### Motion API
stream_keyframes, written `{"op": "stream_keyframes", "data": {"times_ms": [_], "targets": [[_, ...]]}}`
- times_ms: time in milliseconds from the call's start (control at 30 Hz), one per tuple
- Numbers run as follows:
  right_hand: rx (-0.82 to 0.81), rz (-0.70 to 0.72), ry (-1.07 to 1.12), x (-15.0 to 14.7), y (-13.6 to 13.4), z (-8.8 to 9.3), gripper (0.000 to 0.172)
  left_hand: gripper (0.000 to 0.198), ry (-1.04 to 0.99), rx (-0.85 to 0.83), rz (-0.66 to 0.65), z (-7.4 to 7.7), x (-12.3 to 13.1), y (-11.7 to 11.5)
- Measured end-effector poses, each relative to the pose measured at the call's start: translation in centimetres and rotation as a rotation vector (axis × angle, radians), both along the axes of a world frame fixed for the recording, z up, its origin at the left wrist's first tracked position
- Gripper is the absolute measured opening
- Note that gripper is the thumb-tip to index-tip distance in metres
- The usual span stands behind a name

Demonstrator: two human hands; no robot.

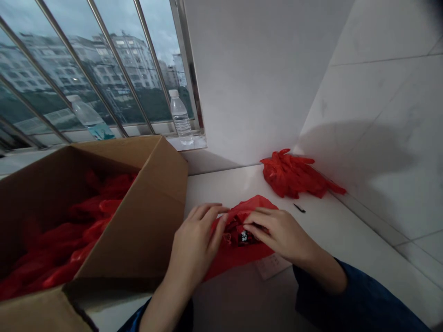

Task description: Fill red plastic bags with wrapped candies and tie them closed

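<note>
A red plastic bag (235,260) lies open on the white surface, with small dark red wrapped packets (244,236) inside, one bearing a black and white print. At the bag's left edge is my left hand (197,233), its fingers stretched out and thumb apart, touching the plastic. My right hand (277,230) reaches over the bag from the right. Its thumb and fingertips close together on a small red packet, partly hidden by the fingers. A pale printed card (272,266) sticks out from under the bag, near my right wrist.
A cardboard box (152,207) holding several red bags (83,230) stands at left. More red bags (294,175) are heaped by the wall, beside a small black pen-like object (299,208). Two plastic bottles, one clear (180,117) and one labelled (92,120), stand by the barred window.
</note>
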State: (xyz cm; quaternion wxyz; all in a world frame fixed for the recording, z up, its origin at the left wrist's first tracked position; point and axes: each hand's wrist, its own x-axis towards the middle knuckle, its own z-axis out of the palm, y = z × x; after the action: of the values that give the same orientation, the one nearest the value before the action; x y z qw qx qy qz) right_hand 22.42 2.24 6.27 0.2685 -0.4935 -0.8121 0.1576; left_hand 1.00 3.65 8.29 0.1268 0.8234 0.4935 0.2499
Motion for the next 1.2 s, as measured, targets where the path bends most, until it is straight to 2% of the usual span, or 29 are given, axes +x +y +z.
{"op": "stream_keyframes", "data": {"times_ms": [67, 133, 200, 300, 400, 467, 600, 700, 800, 1000, 1200], "targets": [[-0.059, -0.075, -0.239, -0.4, 0.5, -0.8, 0.021, 0.028, 0.208, 0.042, 0.04, -0.2, -0.5, 0.1], [-0.13, -0.191, -0.412, -0.8, 1.2, -1.8, 0.023, 0.023, 0.38, -0.028, 0.06, -0.6, -0.6, 0.1], [-0.163, -0.266, -0.486, -1.4, 2.0, -2.7, 0.024, 0.019, 0.499, -0.119, 0.081, -1.0, -0.4, 0.0], [-0.148, -0.211, -0.464, -2.3, 2.9, -4.0, 0.027, 0.024, 0.574, -0.196, 0.096, -1.2, -0.1, -0.2], [-0.124, -0.088, -0.387, -3.6, 3.3, -5.6, 0.025, 0.031, 0.58, -0.193, 0.084, -0.9, -0.1, -0.4], [-0.11, -0.055, -0.333, -4.5, 3.3, -7.1, 0.02, 0.035, 0.586, -0.185, 0.084, -0.8, -0.2, -0.6], [-0.098, -0.105, -0.244, -6.0, 3.3, -10.1, 0.03, 0.038, 0.578, -0.19, 0.085, -0.7, -0.2, -0.8], [-0.098, -0.123, -0.168, -6.1, 3.4, -11.4, 0.03, 0.039, 0.565, -0.185, 0.078, -0.8, -0.2, -0.6], [-0.085, -0.092, -0.067, -5.8, 3.3, -11.6, 0.026, 0.042, 0.565, -0.179, 0.079, -0.9, -0.2, -0.5], [-0.128, -0.003, 0.08, -5.0, 3.1, -10.7, 0.029, 0.054, 0.555, -0.179, 0.082, -0.9, -0.3, -0.3], [-0.198, -0.072, 0.061, -3.5, 3.7, -8.4, 0.019, 0.057, 0.49, -0.12, 0.078, -0.9, -0.9, -0.1]]}}
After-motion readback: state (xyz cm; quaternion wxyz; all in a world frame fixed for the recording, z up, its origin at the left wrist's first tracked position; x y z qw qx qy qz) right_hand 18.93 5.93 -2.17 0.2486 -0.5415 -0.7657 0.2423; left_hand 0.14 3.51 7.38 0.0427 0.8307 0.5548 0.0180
